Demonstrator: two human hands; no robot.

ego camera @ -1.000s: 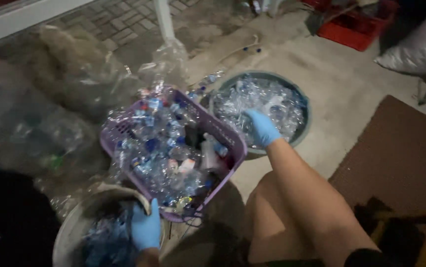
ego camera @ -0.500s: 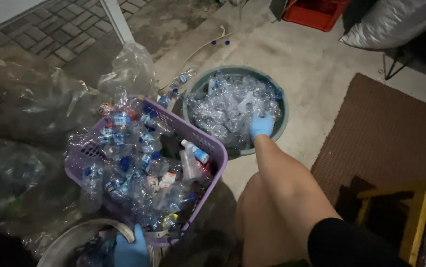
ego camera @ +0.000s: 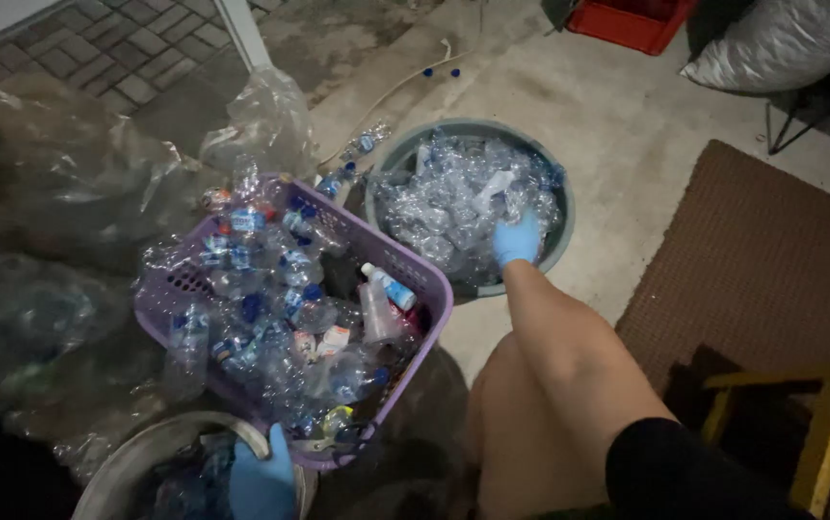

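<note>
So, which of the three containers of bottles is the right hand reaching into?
The round grey-green basin of clear crushed bottles; the right hand rests in it. The purple basket is rectangular, and the metal basin is by the left hand.

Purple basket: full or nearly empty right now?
Full. The purple basket is heaped above its rim with plastic bottles, clear ones with blue caps and labels. The left hand is at its near edge.

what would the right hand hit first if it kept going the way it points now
The right hand in its blue glove points into the round grey tub. It would meet the heap of crushed clear bottles first; it seems to touch them already, though depth is unclear.
</note>
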